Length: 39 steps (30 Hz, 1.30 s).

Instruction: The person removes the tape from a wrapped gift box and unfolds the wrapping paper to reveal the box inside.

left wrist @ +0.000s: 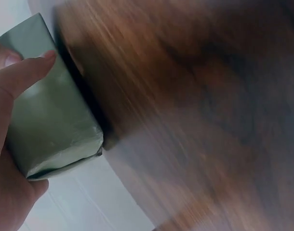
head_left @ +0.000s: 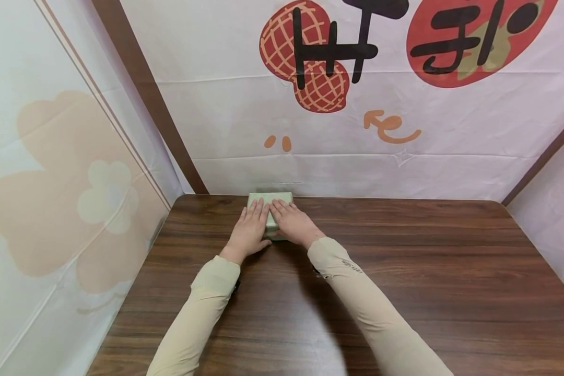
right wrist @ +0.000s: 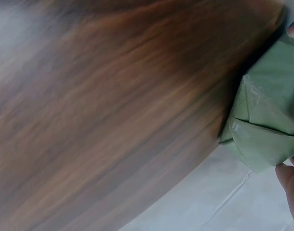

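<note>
Printed backdrop (head_left: 207, 120) behind dark wooden table (head_left: 427, 271). One green box (left wrist: 55, 110), beneath left hand (head_left: 249, 230) and right hand (head_left: 296, 224): fingers straight over top, unclasped. Advisable: even pressure from both, box kept square.

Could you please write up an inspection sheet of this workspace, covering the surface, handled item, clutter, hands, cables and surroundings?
Surface: brown wood-grain table with rounded far corners.
Handled item: light-green rectangular box, apparently paper-wrapped, at the table's far edge; folded wrapping shows at its ends.
Clutter: nothing seen.
Hands: bare left hand and bare right hand both hold the box, fingers over its top.
Cables: nothing seen.
Surroundings: white fabric-like backdrop behind the table, printed with red and orange shapes and black strokes; white side panel on the left, printed with a pale-orange flower.
</note>
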Motion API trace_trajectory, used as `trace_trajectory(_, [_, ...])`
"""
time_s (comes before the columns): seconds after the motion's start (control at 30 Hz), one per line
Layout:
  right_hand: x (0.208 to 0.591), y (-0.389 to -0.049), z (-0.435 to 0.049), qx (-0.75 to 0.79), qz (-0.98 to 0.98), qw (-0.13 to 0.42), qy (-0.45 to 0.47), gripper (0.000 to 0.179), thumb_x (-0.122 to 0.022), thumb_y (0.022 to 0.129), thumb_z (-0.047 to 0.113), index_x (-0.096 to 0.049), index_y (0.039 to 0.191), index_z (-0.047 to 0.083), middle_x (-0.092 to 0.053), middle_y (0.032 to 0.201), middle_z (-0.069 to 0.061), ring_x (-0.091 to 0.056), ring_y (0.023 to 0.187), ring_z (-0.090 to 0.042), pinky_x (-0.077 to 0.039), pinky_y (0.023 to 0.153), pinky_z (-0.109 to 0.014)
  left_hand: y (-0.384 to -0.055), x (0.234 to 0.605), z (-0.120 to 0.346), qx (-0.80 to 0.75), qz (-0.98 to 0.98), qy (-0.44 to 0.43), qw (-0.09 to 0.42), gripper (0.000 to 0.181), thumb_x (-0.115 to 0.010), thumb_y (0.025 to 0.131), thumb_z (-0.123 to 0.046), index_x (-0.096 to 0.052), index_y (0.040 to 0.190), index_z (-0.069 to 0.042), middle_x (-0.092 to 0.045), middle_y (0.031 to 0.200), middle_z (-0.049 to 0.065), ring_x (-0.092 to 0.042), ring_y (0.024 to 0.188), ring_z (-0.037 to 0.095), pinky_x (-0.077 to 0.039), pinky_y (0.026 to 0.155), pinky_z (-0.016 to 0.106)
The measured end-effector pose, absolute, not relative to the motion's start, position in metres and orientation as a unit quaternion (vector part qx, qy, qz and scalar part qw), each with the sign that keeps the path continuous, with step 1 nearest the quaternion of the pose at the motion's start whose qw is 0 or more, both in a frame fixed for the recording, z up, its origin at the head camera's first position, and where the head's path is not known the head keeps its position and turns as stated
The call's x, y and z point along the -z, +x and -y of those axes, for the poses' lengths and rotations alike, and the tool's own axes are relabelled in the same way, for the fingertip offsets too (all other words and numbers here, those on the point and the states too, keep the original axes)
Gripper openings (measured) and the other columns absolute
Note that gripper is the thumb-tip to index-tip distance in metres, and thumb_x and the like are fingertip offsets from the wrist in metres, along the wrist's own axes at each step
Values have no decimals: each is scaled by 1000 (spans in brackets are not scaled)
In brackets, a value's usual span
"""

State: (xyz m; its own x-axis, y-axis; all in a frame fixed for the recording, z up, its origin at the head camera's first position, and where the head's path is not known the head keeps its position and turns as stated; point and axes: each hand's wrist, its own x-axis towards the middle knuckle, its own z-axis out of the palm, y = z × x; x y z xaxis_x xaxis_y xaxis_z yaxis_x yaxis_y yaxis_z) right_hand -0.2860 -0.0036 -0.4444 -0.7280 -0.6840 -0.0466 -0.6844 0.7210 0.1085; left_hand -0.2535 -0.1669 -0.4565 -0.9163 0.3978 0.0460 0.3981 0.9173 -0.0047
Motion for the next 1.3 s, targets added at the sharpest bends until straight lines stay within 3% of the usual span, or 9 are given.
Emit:
trace_trajectory(0.33, [431,-281,-18,-36,-924,22,-380,76,-58,92,40,-24,149,2,-22,154,-15,-18,142,-26,-21,112,-41,-249,455,148,-34,975,-210,62,102,-79,73,-44,-26,146,2,-22,152,22,-21,140,34,-21,111,48])
trace_trajectory(0.73, [423,-275,-57,2,-917,48,-397,77,-59,92,38,-24,148,0,-23,153,-16,-21,141,-27,-21,112,-41,-233,454,126,-95,952,-264,126,94,-77,74,-48,-33,142,0,-34,147,19,-32,135,31,-29,107,48])
trace_trajectory(1.03, [420,-264,-90,29,-914,54,-401,78,-64,89,36,-30,145,-4,-28,150,-20,-26,139,-30,-27,109,-41,-223,453,101,-125,938,-295,130,93,-76,74,-48,-33,141,-1,-36,146,19,-35,134,30,-33,106,45])
trace_trajectory(1.17, [419,-253,-103,38,-915,21,-401,76,-70,84,36,-39,140,-5,-37,145,-22,-35,134,-32,-39,101,-42,-218,454,91,-126,932,-313,131,92,-76,75,-46,-33,141,0,-35,145,20,-35,133,32,-30,108,43])
trace_trajectory(1.3, [424,-240,-114,31,-911,-58,-408,70,-73,82,36,-48,135,-3,-46,138,-19,-47,125,-30,-49,89,-40,-217,454,84,-118,930,-320,135,92,-77,74,-46,-34,141,1,-37,144,21,-35,133,33,-27,109,43])
